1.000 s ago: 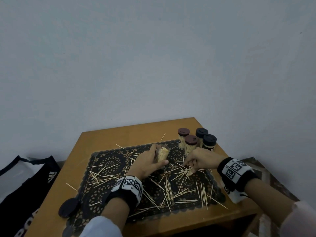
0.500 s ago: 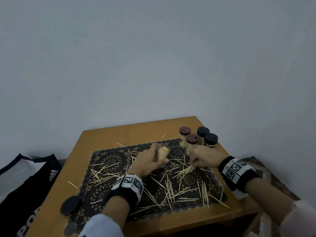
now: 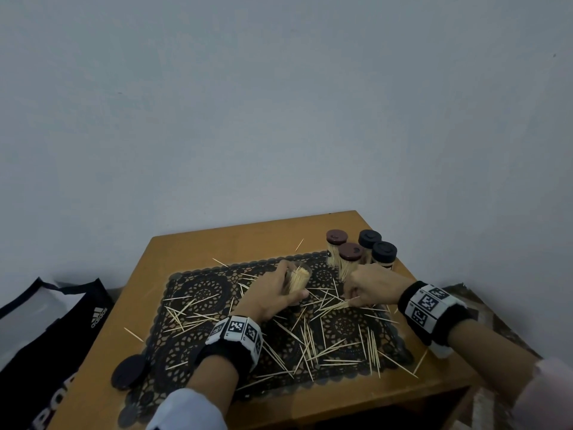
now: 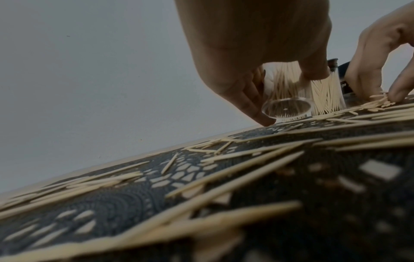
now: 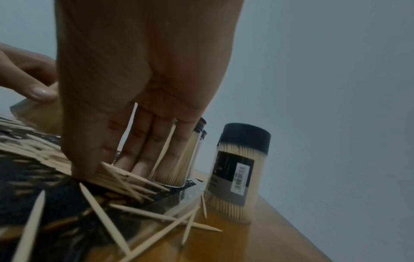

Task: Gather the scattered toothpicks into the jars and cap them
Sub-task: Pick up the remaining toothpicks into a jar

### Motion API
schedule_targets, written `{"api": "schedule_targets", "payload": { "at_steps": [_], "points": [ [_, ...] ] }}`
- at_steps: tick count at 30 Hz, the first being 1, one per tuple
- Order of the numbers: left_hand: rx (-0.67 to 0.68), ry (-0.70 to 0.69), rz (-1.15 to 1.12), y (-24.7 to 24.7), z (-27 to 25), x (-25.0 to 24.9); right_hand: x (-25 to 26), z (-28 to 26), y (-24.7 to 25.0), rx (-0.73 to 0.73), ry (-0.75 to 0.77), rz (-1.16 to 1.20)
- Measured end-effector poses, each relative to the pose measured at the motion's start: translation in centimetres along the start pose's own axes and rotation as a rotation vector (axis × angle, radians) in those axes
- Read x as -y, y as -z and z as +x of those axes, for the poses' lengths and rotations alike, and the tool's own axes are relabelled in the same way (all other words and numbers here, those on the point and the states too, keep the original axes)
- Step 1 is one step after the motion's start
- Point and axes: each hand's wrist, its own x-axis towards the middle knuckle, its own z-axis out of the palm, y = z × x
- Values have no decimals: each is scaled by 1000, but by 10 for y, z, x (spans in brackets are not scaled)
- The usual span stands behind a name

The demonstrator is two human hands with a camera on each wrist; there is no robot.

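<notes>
Head view: a small wooden table [image 3: 198, 252] stands against a pale wall, covered by a dark lace mat [image 3: 201, 290] strewn with loose toothpicks [image 3: 310, 339]. The left hand [image 3: 273, 296] curls its fingers and thumb around an open clear jar [image 3: 298, 279] part-filled with toothpicks, near the mat's far middle. The right hand [image 3: 370, 285], just right of it, has its fingertips down on a small bundle of toothpicks [image 3: 336, 305] on the mat. Four capped jars [image 3: 350, 259] stand together at the far right corner. A loose dark cap [image 3: 128, 369] lies at the near left. A black bag [image 3: 46, 336] sits on the floor at left.

Left wrist view: the left hand [image 4: 257, 53] grips the clear jar [image 4: 286, 99], tilted, its round base lifted toward the camera above the mat.

Right wrist view: the right hand [image 5: 143, 85] points downward, its thumb and fingertips pinching the bundle of toothpicks [image 5: 121, 175] against the mat. One black-capped jar [image 5: 239, 172] stands on bare wood at right.
</notes>
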Motion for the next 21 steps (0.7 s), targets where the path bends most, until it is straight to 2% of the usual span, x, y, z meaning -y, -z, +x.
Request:
{"api": "schedule_targets", "payload": {
  "at_steps": [8,15,21],
  "points": [
    [14,8,11,-2,1,-1,5,0,-2,39,2,-27],
    [43,9,28,-4,2,-4,-1,-3,-4,9,4,122],
    [48,10,30,-6,2,-7,0,0,2,62,-17,136]
  ]
}}
